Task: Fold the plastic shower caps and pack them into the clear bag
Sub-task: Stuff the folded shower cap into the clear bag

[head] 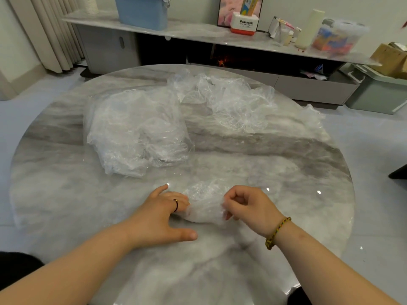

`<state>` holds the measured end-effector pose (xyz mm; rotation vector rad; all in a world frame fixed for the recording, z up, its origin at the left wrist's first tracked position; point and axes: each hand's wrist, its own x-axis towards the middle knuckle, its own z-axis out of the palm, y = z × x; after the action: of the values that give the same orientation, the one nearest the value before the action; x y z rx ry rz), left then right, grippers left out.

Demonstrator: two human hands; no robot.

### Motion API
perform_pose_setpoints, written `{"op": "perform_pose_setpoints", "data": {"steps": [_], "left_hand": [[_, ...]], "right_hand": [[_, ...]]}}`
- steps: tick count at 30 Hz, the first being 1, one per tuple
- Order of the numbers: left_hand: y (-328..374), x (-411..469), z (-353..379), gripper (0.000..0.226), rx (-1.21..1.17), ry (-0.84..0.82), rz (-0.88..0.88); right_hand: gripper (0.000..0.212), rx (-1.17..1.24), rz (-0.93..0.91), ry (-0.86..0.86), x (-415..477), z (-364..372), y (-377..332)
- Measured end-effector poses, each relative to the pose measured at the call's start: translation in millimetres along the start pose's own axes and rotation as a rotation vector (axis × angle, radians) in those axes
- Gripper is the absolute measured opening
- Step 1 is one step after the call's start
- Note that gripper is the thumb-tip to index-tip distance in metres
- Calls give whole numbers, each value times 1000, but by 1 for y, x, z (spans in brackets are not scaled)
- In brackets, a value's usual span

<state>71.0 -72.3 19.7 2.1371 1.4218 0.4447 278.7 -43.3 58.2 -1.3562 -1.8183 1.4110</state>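
Note:
A crumpled clear plastic shower cap (204,203) lies on the round marble table (66,194) just in front of me. My left hand (163,216) rests flat on its left end, fingers spread, with a dark ring on one finger. My right hand (248,205) pinches the cap's right edge with curled fingers. Further back on the left sits the clear bag (136,133), stuffed with folded caps. A loose heap of unfolded shower caps (229,100) lies at the back right of the table.
Beyond the table runs a low marble cabinet (198,34) carrying a blue bin (143,12), a Panasonic box (244,24) and a clear tub (337,36). A green-grey storage box (378,93) stands on the floor at right.

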Motion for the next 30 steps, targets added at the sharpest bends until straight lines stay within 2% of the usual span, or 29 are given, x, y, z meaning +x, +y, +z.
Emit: {"op": "perform_pose_setpoints", "data": {"steps": [3, 8, 11, 14, 16, 18, 20, 23, 25, 27, 29, 30], "left_hand": [[7, 5, 6, 57, -14, 29, -77], [11, 7, 13, 26, -229, 134, -181], [18, 7, 13, 38, -170, 138, -223], [21, 7, 17, 56, 45, 218, -261], [16, 8, 23, 53, 239, 357, -157], [12, 8, 31, 45, 317, 435, 26], [11, 8, 37, 42, 368, 381, 159], [13, 8, 42, 49, 470, 279, 157], [9, 7, 45, 52, 516, 177, 103], [9, 6, 45, 60, 520, 94, 63], [6, 6, 45, 69, 541, 67, 35], [7, 6, 45, 70, 551, 63, 24]], "right_hand": [[30, 20, 64, 131, 12, 0, 5], [27, -58, 148, 225, 25, -2, 23], [28, -179, 161, 223, 26, 1, 27], [20, -338, 150, 250, 27, 3, 27], [13, -420, 160, 266, 26, 4, 24], [29, -542, 146, 255, 26, 6, 25], [38, -678, 26, 326, 23, 11, 23], [52, -661, -272, 436, 21, 18, 19], [69, -710, -304, 311, 21, 23, 18], [91, -795, -192, 105, 19, 27, 19], [95, -926, -87, 9, 18, 28, 24], [88, -961, -48, -12, 19, 28, 26]]}}
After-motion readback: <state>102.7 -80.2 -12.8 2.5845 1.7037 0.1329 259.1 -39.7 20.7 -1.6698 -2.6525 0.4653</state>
